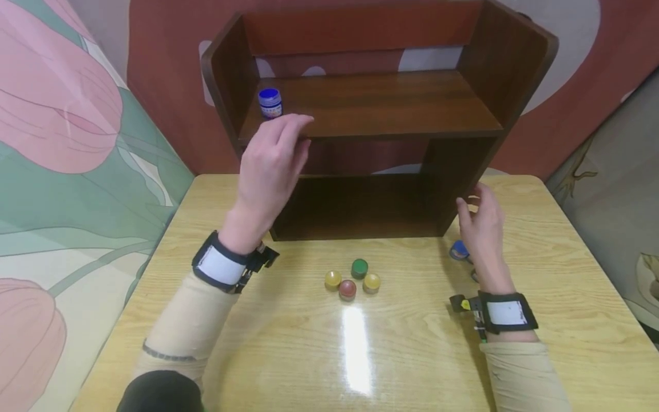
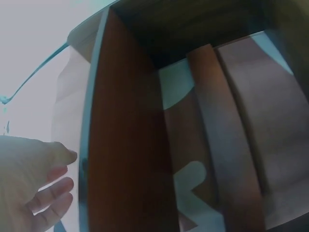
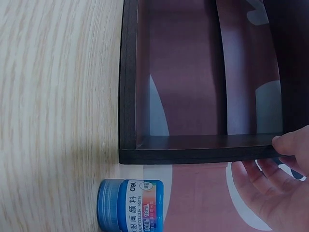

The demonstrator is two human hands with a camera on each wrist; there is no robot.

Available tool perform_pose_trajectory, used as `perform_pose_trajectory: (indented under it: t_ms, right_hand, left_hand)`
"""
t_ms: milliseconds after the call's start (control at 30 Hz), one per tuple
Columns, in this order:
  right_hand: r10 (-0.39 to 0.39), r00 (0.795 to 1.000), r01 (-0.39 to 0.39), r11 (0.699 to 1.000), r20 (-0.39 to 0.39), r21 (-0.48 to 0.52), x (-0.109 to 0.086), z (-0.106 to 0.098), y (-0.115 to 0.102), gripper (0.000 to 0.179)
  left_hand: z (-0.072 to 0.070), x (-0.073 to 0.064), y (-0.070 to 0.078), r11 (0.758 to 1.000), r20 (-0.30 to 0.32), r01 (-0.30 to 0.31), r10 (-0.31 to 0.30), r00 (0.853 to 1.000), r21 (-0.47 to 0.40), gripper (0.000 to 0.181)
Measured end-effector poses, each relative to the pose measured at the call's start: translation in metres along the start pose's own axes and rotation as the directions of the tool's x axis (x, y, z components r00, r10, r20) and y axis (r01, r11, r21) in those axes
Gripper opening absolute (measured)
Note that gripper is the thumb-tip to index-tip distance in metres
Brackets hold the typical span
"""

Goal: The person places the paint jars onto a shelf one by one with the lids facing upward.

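Observation:
A small dark brown wooden shelf unit (image 1: 381, 109) stands on the table. My left hand (image 1: 273, 163) is in front of its upper board, fingers bent and thumb apart, holding nothing. Just behind that hand, a blue paint jar (image 1: 270, 103) sits at the left end of the upper board. My right hand (image 1: 483, 229) holds the unit's right side panel (image 3: 203, 154), thumb on the inner side and fingers on the outer. Below that hand lies another blue paint jar (image 3: 140, 205), on its side in the right wrist view, partly hidden in the head view.
Several small paint jars are grouped before the unit: a green one (image 1: 359, 268), a red one (image 1: 347, 289) and two yellow ones, left (image 1: 333, 279) and right (image 1: 371, 282). A patterned cloth (image 1: 62, 143) hangs at the left of the wooden table (image 1: 288, 343).

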State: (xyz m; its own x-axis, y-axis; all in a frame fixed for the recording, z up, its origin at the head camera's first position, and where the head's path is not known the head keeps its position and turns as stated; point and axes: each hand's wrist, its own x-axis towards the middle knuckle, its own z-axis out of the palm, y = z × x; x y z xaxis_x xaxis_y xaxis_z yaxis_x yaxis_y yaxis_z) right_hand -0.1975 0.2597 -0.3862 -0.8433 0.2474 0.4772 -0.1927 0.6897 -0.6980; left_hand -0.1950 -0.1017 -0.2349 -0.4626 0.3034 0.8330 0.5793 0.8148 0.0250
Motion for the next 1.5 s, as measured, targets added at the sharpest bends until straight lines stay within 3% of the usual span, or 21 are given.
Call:
perform_pose_trajectory:
  t_ms: [267,433,533,667,800,1033,1100,1233,1300,1367,1500]
  right_hand:
    - [0.01,1.0,-0.01,1.0,0.003,0.002,0.0,-0.003,-0.001,0.038]
    - [0.013,1.0,-0.013,1.0,-0.001,-0.002,0.002,-0.007,-0.001,0.038]
    - [0.017,1.0,-0.017,1.0,-0.001,-0.008,0.003,-0.009,-0.003,0.038]
    - [0.026,1.0,-0.026,1.0,0.002,-0.01,0.004,-0.01,-0.004,0.038]
    - [0.031,0.999,-0.031,0.999,0.009,-0.009,0.005,-0.011,-0.005,0.039]
    - [0.032,0.999,-0.032,0.999,0.011,-0.013,0.008,-0.012,-0.005,0.039]
    - [0.037,0.999,-0.037,0.999,0.012,-0.014,0.008,-0.012,-0.005,0.039]
    - [0.048,0.999,-0.047,0.998,0.016,-0.034,0.008,-0.014,-0.006,0.04]
    - [0.048,0.999,-0.047,0.998,0.019,-0.043,0.008,-0.015,-0.006,0.04]
    - [0.046,0.999,-0.045,0.998,0.022,-0.053,0.008,-0.015,-0.007,0.04]
    - [0.042,0.999,-0.04,0.998,0.022,-0.053,0.008,-0.016,-0.008,0.041]
  left_hand:
    - [0.006,-0.018,0.007,0.996,0.015,-0.085,0.085,0.996,0.012,0.025]
    - [0.01,-0.029,0.013,0.993,0.089,-0.11,0.114,0.989,-0.051,0.026]
    - [0.016,-0.036,0.015,0.985,0.168,-0.118,0.139,0.976,-0.129,0.026]
    - [0.025,-0.049,0.019,0.969,0.288,-0.109,0.172,0.942,-0.223,0.025]
    - [0.034,-0.063,0.025,0.956,0.432,-0.036,0.165,0.887,-0.29,0.027]
    - [0.05,-0.082,0.04,0.941,0.641,0.137,0.1,0.761,-0.31,0.034]
    - [0.054,-0.086,0.045,0.941,0.697,0.168,0.09,0.712,-0.293,0.037]
    - [0.061,-0.093,0.059,0.946,0.805,0.204,0.088,0.586,-0.252,0.041]
    - [0.065,-0.095,0.065,0.953,0.842,0.197,0.093,0.532,-0.23,0.04]
    - [0.067,-0.097,0.071,0.962,0.859,0.174,0.096,0.503,-0.21,0.037]
    - [0.071,-0.099,0.08,0.975,0.87,0.131,0.092,0.484,-0.177,0.033]
